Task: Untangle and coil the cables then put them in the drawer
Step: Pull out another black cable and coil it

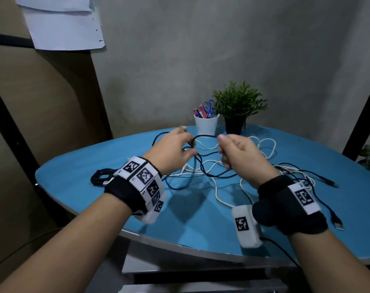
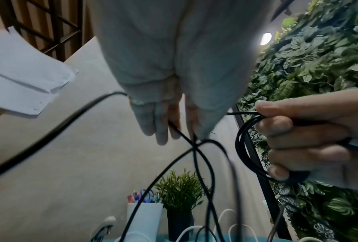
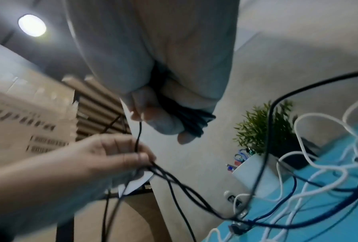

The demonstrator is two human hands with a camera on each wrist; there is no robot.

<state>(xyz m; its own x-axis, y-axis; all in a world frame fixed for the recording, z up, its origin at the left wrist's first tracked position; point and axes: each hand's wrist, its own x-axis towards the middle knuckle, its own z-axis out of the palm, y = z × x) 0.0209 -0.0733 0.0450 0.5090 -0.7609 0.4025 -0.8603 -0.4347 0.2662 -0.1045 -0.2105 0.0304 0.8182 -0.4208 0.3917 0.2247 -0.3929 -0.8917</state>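
Coiling goes best one cable at a time. The right hand (image 1: 241, 152) grips a small bundle of loops of the thin dark blue cable (image 1: 203, 166). The left hand (image 1: 175, 149) pinches the same cable just beside it. More of it lies tangled with the long white cable (image 1: 220, 195) on the round blue bench (image 1: 84, 191). Pull slowly so the white one does not drag along.

Home office: desk (image 1: 95, 187) w/ pen cup (image 1: 206, 125), potted plant (image 1: 238, 106).
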